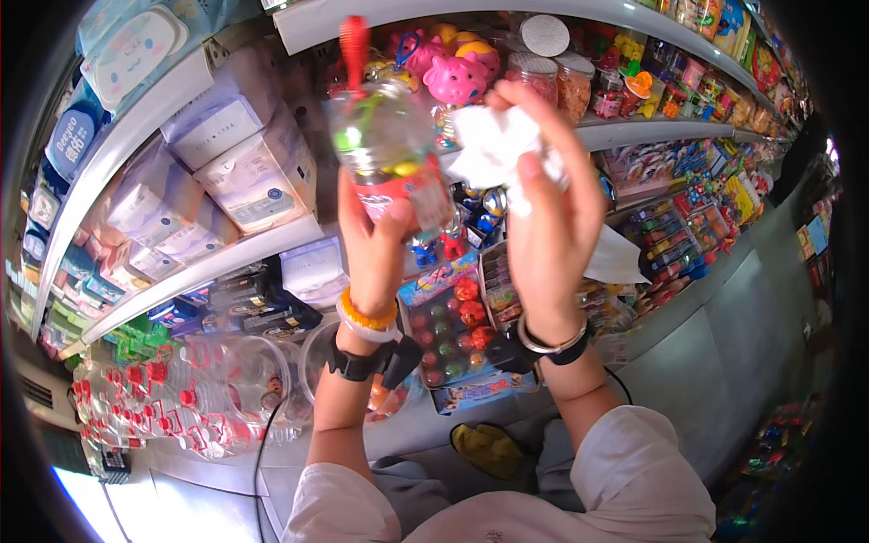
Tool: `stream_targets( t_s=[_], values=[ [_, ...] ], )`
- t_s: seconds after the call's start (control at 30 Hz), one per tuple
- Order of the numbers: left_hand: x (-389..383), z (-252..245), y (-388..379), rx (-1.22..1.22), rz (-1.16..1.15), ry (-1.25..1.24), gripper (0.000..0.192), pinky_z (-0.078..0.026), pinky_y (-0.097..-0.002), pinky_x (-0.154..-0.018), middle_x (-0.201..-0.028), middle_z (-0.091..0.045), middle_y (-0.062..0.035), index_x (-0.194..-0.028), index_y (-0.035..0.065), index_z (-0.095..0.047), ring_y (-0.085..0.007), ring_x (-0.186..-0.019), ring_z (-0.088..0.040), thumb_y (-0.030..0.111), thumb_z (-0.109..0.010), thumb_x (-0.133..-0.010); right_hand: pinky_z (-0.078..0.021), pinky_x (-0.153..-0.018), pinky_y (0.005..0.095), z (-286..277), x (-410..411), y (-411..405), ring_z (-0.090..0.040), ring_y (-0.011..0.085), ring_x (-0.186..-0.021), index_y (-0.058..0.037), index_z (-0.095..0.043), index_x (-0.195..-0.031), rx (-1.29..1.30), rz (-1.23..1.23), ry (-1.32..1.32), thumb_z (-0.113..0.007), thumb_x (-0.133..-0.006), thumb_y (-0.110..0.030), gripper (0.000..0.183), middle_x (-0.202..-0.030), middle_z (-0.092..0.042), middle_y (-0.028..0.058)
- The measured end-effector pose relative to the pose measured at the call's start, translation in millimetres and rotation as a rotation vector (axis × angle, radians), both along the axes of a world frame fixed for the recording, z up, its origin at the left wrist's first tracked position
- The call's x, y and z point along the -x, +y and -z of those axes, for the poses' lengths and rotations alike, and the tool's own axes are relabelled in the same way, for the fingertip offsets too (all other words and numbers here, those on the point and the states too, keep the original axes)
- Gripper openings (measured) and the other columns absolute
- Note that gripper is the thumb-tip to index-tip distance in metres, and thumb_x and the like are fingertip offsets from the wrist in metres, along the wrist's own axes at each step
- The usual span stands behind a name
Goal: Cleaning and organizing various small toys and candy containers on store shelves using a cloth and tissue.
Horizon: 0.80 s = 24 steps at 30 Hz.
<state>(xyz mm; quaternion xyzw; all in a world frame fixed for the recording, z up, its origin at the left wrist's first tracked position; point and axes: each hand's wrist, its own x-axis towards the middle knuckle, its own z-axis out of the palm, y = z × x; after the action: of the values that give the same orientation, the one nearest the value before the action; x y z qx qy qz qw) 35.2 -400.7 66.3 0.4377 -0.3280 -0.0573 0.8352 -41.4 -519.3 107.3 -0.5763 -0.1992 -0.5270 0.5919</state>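
My left hand [377,237] is closed around the lower part of a clear bottle-shaped container [387,149]. The container has a pinkish-red label, green and yellow items inside and a red piece on top, all somewhat blurred. To its right, my right hand [557,183] holds a crumpled white tissue [499,146] between thumb and fingers, apart from the container. Just behind the hands, pink pig-shaped toys [456,78] stand on the shelf beside lidded jars of small items [574,85].
White shelf edges [258,248] curve around both hands. Packaged tissues [251,180] fill the left shelves, above large clear bottles with red caps [156,400]. Below my hands lies an open box of colourful balls [451,332]. A black cable [258,461] runs down to the floor.
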Motion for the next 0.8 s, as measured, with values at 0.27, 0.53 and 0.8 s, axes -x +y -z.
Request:
stream_targets(
  t_s=[0.27,0.53,0.8],
  values=[
    [35,7,-14,-0.174,0.042,-0.076,0.055,-0.040,-0.0290,-0.089,-0.117,-0.050,-0.0107,-0.131,-0.0015,-0.030,-0.0157,-0.104,-0.049,0.015,-0.055,-0.085,-0.0209,-0.102,0.0463,1,-14,9,-0.020,0.0457,-0.127,-0.0078,-0.031,-0.136,0.422,0.561,0.071,-0.049,-0.081,-0.005,0.057,-0.138,-0.019,0.0304],
    [50,2,-13,-0.074,0.068,-0.102,0.057,-0.038,-0.0287,-0.090,-0.115,-0.050,-0.0100,-0.129,-0.0034,-0.032,-0.0155,-0.104,-0.048,0.023,-0.057,-0.084,-0.0172,-0.106,0.0345,4,3,-1,-0.021,0.0276,-0.132,0.0062,-0.020,-0.135,0.267,0.103,0.122,-0.038,-0.093,-0.010,0.049,-0.143,-0.020,0.0192],
    [3,0,-10,0.048,-0.361,-0.152,0.049,-0.038,-0.0279,-0.086,-0.112,-0.048,-0.0093,-0.127,0.0013,-0.031,-0.0151,-0.100,-0.046,0.017,-0.054,-0.086,-0.0185,-0.105,0.0352,50,-3,24,-0.022,0.0291,-0.132,0.0028,-0.017,-0.137,0.397,0.025,0.360,-0.035,-0.094,-0.016,0.050,-0.142,-0.021,0.0193]
  ],
)
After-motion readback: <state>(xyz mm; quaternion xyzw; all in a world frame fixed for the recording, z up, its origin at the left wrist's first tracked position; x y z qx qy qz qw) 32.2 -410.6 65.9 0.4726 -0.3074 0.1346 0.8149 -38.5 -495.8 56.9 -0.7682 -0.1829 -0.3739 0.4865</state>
